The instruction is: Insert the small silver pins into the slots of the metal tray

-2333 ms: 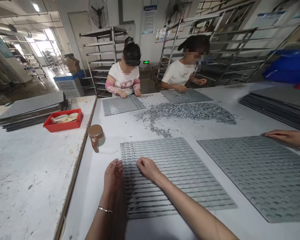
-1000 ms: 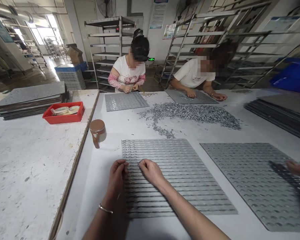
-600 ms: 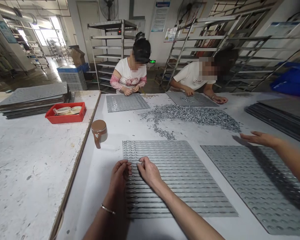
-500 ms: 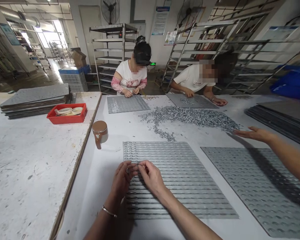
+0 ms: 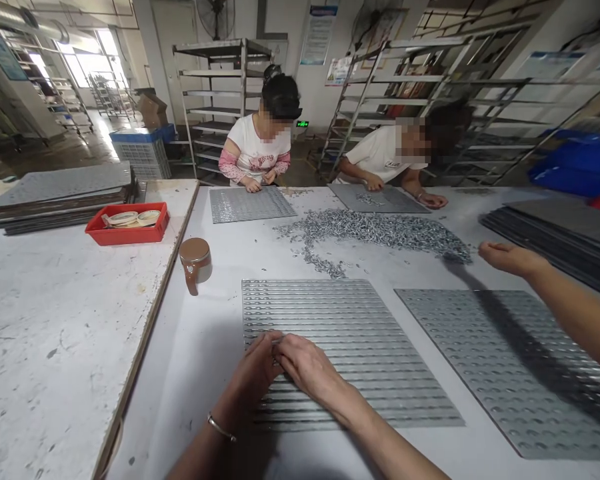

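Both hands meet at the near left edge of the ribbed tray (image 5: 340,347): left hand (image 5: 257,367) and right hand (image 5: 305,363) touch, fingertips pinched together; whether they hold a small part I cannot tell. Better to work row by row, keeping the tray flat on the worktop (image 5: 220,320).

hands (image 5: 285,363) meeting on ribbed tray (image 5: 360,333), parts pile (image 5: 375,228) beyond

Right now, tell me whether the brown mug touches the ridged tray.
Apart. The head view shows bare table between the brown mug and the ridged tray.
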{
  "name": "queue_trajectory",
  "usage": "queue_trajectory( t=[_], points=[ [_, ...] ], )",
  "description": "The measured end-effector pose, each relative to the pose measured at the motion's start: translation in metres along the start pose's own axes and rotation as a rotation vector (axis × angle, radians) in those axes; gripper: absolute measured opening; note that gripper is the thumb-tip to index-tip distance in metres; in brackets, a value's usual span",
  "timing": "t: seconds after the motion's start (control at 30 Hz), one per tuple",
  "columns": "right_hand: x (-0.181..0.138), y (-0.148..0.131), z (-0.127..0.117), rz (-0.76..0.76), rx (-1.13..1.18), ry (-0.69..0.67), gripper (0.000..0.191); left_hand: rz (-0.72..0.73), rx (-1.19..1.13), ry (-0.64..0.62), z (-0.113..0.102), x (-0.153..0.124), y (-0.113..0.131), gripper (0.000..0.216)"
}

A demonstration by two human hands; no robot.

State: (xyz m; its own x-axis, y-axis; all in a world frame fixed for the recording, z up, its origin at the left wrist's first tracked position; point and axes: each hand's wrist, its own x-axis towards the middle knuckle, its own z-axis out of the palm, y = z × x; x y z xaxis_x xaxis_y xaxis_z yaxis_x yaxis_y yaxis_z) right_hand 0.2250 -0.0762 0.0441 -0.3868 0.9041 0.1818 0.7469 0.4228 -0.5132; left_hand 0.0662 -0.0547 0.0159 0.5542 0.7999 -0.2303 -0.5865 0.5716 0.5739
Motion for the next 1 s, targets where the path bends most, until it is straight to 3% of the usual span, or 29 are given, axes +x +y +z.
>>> queue_trajectory(
  t=[0.4, 0.63, 0.87, 1.0],
  points=[
    [0.0042, 0.0025, 0.0053, -0.052, -0.042, 0.005, 0.019, -0.03, 0.043, 0.071, -0.0005, 0.0003, 0.0056, 0.041],
    [-0.0004, 0.0043, 0.007, -0.006, -0.091, -0.015, 0.015, -0.04, 0.077, -0.001, 0.0016, -0.0007, 0.0, 0.041],
    [-0.001, 0.0014, 0.0082, 0.104, 0.068, 0.2, 0.018, -0.029, 0.153, 0.042, 0.0003, -0.0018, 0.0044, 0.042],
    [-0.0023, -0.0006, 0.0061, 0.108, 0.172, 0.258, 0.021, 0.007, 0.286, 0.022, -0.0007, -0.0009, 0.0081, 0.043]
  ],
)
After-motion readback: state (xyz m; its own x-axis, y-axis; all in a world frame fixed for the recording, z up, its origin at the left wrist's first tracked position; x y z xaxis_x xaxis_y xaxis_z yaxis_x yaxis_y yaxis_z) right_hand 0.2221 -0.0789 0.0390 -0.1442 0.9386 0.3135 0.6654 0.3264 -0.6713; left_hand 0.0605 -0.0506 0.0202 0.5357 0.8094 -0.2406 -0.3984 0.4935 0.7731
